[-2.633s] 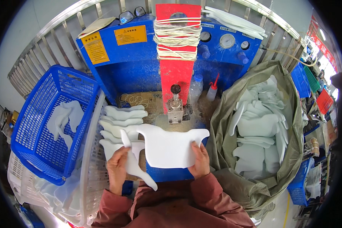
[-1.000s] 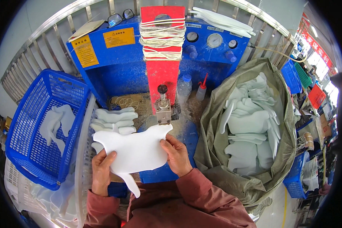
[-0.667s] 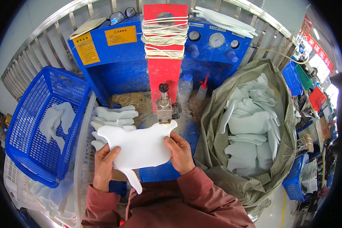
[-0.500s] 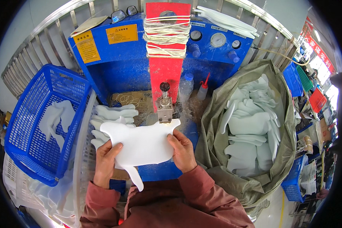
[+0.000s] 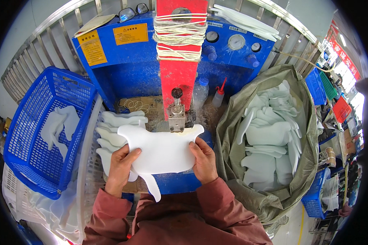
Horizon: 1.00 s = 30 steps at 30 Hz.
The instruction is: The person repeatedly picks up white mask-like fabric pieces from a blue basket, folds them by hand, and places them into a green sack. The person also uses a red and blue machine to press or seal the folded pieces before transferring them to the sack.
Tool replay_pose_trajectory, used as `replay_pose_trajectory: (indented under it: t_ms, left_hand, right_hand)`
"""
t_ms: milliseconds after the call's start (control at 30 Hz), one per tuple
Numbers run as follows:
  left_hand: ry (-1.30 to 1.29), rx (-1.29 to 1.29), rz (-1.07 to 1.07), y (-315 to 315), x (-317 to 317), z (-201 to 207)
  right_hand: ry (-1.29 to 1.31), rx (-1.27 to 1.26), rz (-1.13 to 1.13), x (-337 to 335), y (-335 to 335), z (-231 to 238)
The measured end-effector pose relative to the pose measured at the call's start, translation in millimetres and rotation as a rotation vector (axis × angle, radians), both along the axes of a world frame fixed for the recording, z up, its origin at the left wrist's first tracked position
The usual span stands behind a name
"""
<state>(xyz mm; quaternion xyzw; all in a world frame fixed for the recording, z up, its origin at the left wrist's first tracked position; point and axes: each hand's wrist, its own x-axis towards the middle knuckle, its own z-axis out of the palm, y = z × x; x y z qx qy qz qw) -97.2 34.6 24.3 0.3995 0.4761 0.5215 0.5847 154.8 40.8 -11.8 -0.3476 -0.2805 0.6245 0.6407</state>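
A white, flat, padded-looking piece with a curved outline (image 5: 163, 151) is held level between my two hands. My left hand (image 5: 120, 167) pinches its left edge, thumb on top. On the right edge, my right hand (image 5: 204, 159) grips it the same way. A narrow white strip (image 5: 152, 187) hangs from its lower left; whether it belongs to the same piece I cannot tell. The piece's top edge lies right at the metal machine head (image 5: 177, 122) under a red arm (image 5: 177, 79). What is beneath the piece is hidden.
Similar white pieces lie stacked (image 5: 110, 139) left of the machine head. A blue basket (image 5: 18, 163) holds a few more at left. At right, a grey-green sack (image 5: 223, 151) is full of them. A red-nozzled bottle (image 5: 218, 98) stands behind, inside the blue machine (image 5: 122, 73).
Both hands have shifted the white piece to the right and slightly up in the picture, so more of its top edge right of centre passes under the machine head.
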Motion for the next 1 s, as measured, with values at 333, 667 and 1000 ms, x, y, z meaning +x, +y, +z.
replay_pose_trajectory:
  t_ms: [333, 667, 1000]
  left_hand:
    - [-0.040, -0.002, -0.043, 9, 16, -3]
    - [-0.040, -0.007, -0.081, 13, 30, -6]
    - [-0.035, -0.017, -0.134, 21, 46, -6]
  right_hand:
    - [0.007, 0.008, -0.049, 16, -1, 3]
    - [0.002, 0.007, -0.096, 28, -6, 2]
    - [0.034, -0.008, -0.138, 43, -10, 2]
